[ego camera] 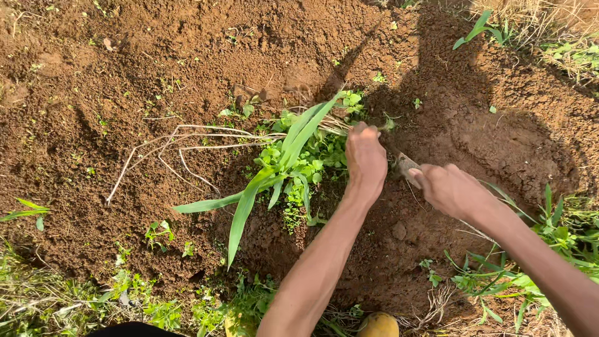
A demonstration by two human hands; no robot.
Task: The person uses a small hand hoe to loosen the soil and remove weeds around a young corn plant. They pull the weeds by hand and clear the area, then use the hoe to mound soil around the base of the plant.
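We look down on bare brown soil (112, 81), and both of our arms reach forward into it from the lower edge of the view. Our left hand (365, 159) lies palm down on a clump of weeds (299, 162), its fingers (360, 132) curled together around the stems at the far side of the clump, so the hand is clamped on the weeds. The clump sits near the middle of the view, with long green blades (249, 200) hanging toward us and to the left, and pale thin roots (168, 140) trailing out over the soil further left. Our right hand (452, 190) is just beside the left one, to its right, and its fingers are wrapped tight on a tool (407, 167); only a short pale piece of the tool shows between the two hands, pointing toward the base of the weeds, and we cannot tell what kind of tool it is. A dark shadow (449, 93) falls over the soil beyond the right hand. Grass (543, 43) grows at the upper right corner, more green growth lines the lower edge, and a yellow shoe tip (377, 324) shows at the bottom between our arms.
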